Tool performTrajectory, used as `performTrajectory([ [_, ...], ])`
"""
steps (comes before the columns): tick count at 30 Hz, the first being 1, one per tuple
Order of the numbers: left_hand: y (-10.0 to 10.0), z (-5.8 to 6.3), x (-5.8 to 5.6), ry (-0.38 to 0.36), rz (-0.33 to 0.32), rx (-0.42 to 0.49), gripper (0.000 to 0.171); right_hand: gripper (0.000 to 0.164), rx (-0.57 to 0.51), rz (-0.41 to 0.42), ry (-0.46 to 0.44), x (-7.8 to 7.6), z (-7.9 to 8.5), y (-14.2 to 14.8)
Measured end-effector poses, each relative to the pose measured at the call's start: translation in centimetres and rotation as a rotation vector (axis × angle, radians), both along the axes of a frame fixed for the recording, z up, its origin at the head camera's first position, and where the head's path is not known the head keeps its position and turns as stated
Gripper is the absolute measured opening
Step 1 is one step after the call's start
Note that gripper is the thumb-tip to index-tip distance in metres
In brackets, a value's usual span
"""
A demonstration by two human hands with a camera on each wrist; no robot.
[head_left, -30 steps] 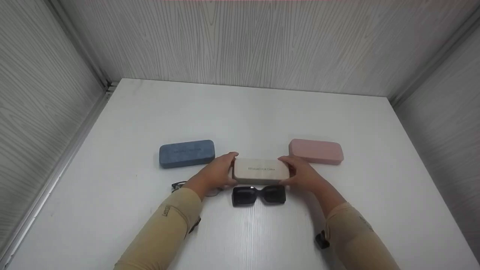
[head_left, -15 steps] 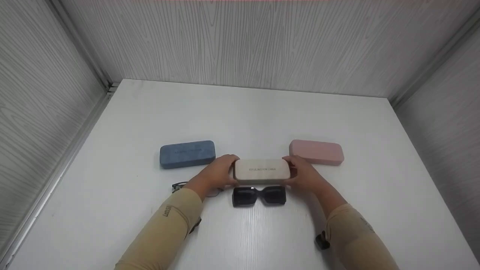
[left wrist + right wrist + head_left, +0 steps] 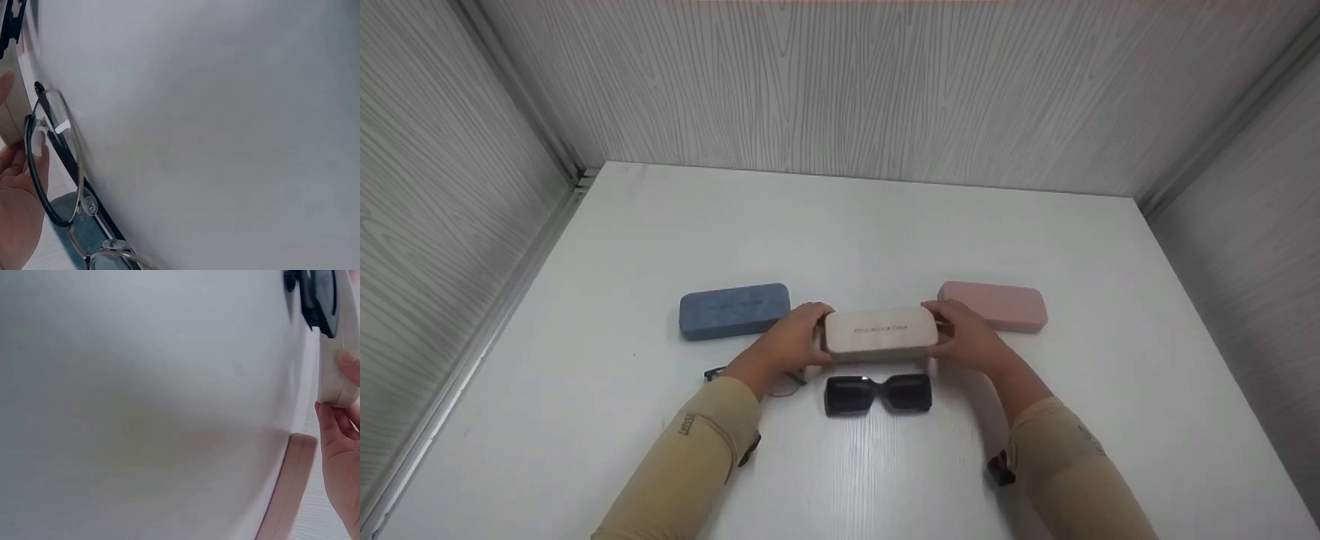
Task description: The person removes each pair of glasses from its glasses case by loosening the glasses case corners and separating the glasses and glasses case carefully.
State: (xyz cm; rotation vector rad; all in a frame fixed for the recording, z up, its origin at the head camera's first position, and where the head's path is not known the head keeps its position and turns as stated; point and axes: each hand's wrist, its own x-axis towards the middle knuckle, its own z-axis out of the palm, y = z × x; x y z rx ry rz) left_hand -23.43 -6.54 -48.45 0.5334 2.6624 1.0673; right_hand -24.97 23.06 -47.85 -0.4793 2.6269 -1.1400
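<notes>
A cream glasses case (image 3: pixel 881 334) with small lettering on its lid is held between both hands. The left hand (image 3: pixel 791 339) grips its left end, thumb at the front and fingers behind. At the opposite end the right hand (image 3: pixel 969 339) grips it the same way; the right wrist view shows the thumb against the case's side (image 3: pixel 332 377). The lid looks closed. Just in front of the case lie black sunglasses (image 3: pixel 877 395). Thin-rimmed eyeglasses (image 3: pixel 787 384) are partly hidden by the left wrist; the left wrist view shows their dark rim (image 3: pixel 39 191) up close.
A blue glasses case (image 3: pixel 735 311) lies behind the left hand, and a pink one (image 3: pixel 994 306) lies behind the right hand. All rest on a white table (image 3: pixel 855 232) with grey wood-grain panels (image 3: pixel 840 90) at the back and both sides.
Both hands have shifted the cream case slightly away from the sunglasses, so the gap between them is wider. The other cases and the sunglasses stay in place.
</notes>
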Motion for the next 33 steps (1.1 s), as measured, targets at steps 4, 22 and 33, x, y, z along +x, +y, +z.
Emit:
performTrajectory([
  [4,-0.1,0.8,-0.5,-0.033,0.050,0.030,0.066,0.069,-0.008,0.005,-0.017,-1.2,1.0,-0.3],
  [22,1.3,2.0,-4.0,-0.114,0.296,0.078,0.069,0.073,-0.031,-0.118,-0.192,-5.8,3.1,-2.3],
  [33,2.3,1.5,-4.0,-0.095,0.317,-0.046,0.070,0.071,0.060,-0.127,-0.174,-6.1,2.3,-2.2],
])
